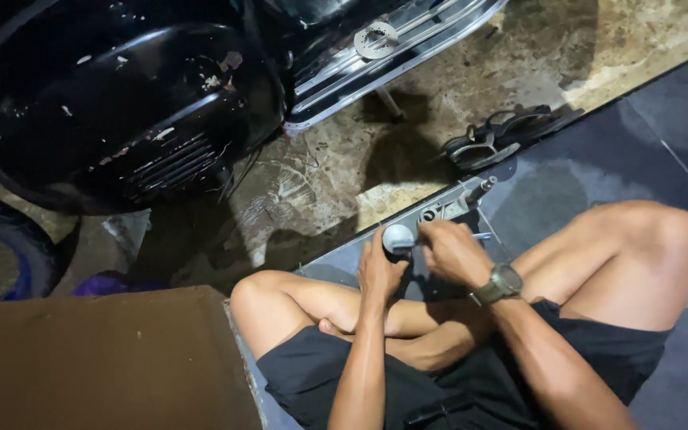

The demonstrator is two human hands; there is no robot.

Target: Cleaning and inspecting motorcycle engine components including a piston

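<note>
I sit cross-legged on dark floor tiles. My left hand (379, 269) is wrapped around a small grey metal part with a round shiny end (398, 237), held upright in front of my knees. My right hand (454, 252), with a watch on the wrist, is closed on a thin metal tool (481, 236) pressed against the same part. A long grey metal piece with holes (449, 207) lies on the floor just beyond both hands.
A black scooter body (121, 103) with a chrome-edged footboard (376, 56) stands at the upper left on rough concrete. A pair of dark sandals (494, 140) lies at the tile edge. A brown board (97, 358) sits at the lower left. A tyre (1, 247) shows at far left.
</note>
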